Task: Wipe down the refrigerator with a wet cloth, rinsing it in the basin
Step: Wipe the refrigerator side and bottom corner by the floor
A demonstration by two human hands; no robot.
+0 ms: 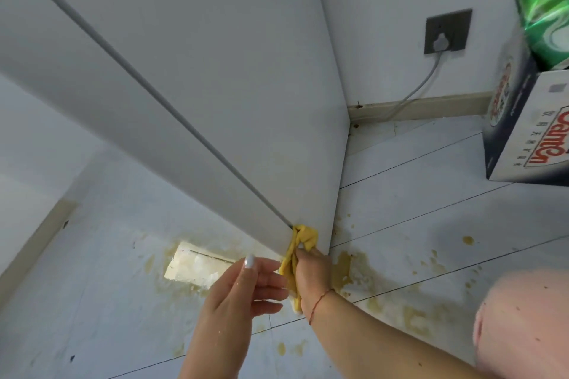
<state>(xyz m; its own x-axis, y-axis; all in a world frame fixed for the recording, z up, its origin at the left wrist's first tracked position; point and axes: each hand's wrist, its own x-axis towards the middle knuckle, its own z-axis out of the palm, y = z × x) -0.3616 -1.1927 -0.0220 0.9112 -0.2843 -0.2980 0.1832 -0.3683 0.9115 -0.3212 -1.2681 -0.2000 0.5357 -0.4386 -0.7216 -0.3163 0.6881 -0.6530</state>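
Observation:
The white refrigerator [191, 77] fills the upper left, seen from above, with a grey seam running down to its bottom corner. A yellow cloth [303, 238] is bunched against that bottom corner. My right hand [312, 280] grips the cloth and presses it to the corner. Just left of it, my left hand [243, 289] hovers with fingers relaxed, its fingertips near the hanging part of the cloth. No basin is in view.
Yellowish stains [345, 268] spatter the pale floor around the refrigerator's base. A pale block [197, 266] lies under the refrigerator's front. A cardboard box [529, 132] with a green bottle [548, 15] stands at right. A wall socket [446, 32] with cable sits behind.

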